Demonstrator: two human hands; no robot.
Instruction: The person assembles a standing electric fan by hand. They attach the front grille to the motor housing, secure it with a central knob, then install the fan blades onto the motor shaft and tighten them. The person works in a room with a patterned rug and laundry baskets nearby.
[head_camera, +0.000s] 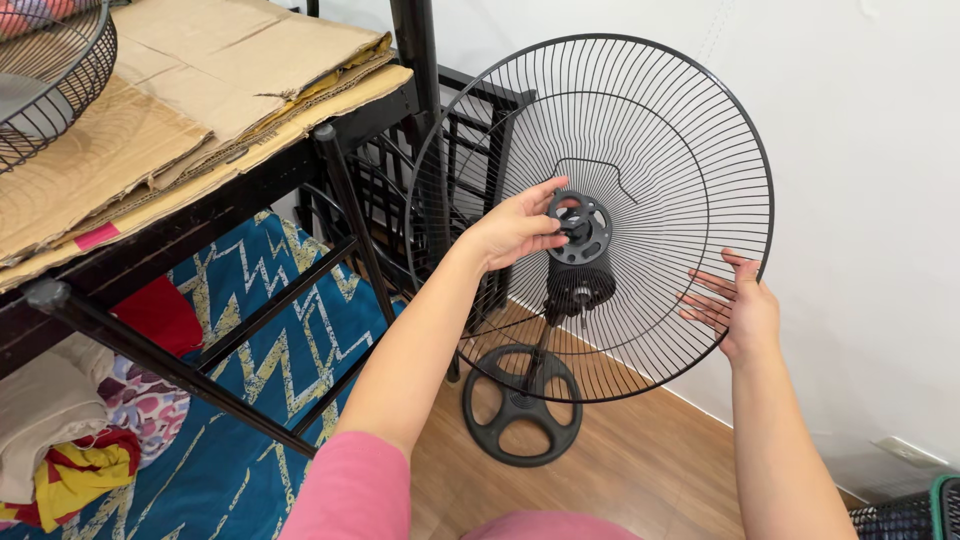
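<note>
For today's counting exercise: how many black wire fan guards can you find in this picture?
2. One guard stands on the fan, between the left hand and right hand. Another lies on the cardboard at upper left, partly cut off.

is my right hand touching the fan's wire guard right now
Touching. The head view shows the right hand with its palm and spread fingers pressed flat against the rim wires of the wire guard, no gap visible.

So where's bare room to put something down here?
Bare wood floor lies between the round fan base and the white wall. Crowded: the cardboard on the black frame and the bedding under it.
</note>
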